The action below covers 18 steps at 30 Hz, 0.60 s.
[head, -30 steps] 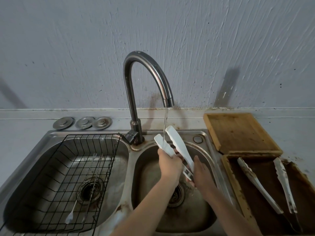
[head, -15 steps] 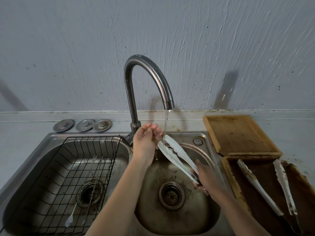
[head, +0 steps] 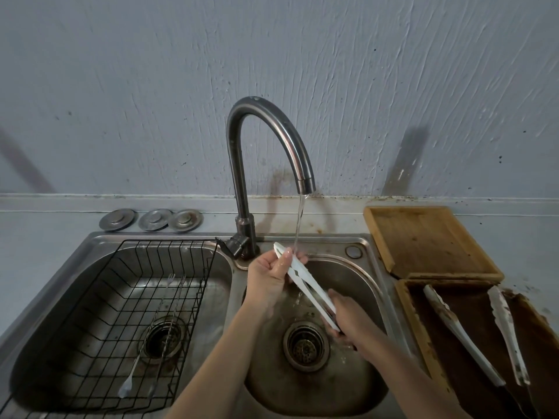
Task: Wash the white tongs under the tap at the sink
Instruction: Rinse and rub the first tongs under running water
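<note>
The white tongs [head: 305, 282] slant over the right sink basin [head: 360, 285], tips up and left under the water stream from the curved steel tap [head: 272, 137]. My left hand [head: 269, 276] pinches the tongs near their tips, thumb on top, wet from the stream. My right hand [head: 351, 319] grips the hinge end lower right, above the drain [head: 305, 346]. Both arms of the tongs are pressed close together.
A black wire rack [head: 127, 300] with thin metal utensils fills the left basin. Three metal drain covers [head: 151, 219] lie behind it. On the right counter are a wooden tray [head: 429, 240] and a second tray [head: 411, 316] holding a dirty pair of white tongs [head: 459, 331].
My left hand slid from mid-handle up to the tips and now pinches them. The tongs' arms have closed together. My right hand stayed on the hinge end.
</note>
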Tool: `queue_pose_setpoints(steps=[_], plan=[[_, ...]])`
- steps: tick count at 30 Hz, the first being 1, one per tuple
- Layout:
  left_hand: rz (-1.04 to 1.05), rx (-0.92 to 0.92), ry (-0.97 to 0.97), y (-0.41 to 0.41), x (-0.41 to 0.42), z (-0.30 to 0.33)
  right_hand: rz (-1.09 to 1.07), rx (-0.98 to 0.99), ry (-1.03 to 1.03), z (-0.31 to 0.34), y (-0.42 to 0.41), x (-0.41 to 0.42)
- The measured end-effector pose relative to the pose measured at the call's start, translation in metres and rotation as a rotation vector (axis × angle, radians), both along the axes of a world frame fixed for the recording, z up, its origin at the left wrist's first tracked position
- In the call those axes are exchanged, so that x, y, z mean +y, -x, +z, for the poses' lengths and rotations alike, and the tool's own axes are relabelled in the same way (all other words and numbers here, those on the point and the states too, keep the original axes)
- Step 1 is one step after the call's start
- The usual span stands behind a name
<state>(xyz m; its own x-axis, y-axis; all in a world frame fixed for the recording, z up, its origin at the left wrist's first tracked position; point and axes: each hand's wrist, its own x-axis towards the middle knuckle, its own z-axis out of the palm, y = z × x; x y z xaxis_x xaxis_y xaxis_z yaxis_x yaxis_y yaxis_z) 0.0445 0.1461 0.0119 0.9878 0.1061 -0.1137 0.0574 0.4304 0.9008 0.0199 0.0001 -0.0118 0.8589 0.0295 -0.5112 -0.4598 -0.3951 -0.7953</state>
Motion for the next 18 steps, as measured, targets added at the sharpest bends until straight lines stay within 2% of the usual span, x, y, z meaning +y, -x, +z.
queue_pose_setpoints(steps=[5,10,12,16,18], plan=[[0.296,-0.059,0.111,0.000,-0.012,0.003,0.043,0.025,-0.022,0.000,-0.005,0.005],[0.331,-0.118,0.148,-0.005,-0.011,0.009,0.050,0.132,-0.194,-0.001,-0.002,0.006],[0.290,-0.110,0.076,-0.008,-0.006,0.007,0.049,0.151,-0.206,-0.002,-0.001,0.005],[0.100,-0.123,-0.276,-0.012,0.005,-0.003,0.042,0.176,-0.154,0.006,-0.002,-0.004],[0.070,-0.071,-0.287,-0.016,0.007,-0.007,0.068,0.122,-0.067,0.016,-0.006,-0.008]])
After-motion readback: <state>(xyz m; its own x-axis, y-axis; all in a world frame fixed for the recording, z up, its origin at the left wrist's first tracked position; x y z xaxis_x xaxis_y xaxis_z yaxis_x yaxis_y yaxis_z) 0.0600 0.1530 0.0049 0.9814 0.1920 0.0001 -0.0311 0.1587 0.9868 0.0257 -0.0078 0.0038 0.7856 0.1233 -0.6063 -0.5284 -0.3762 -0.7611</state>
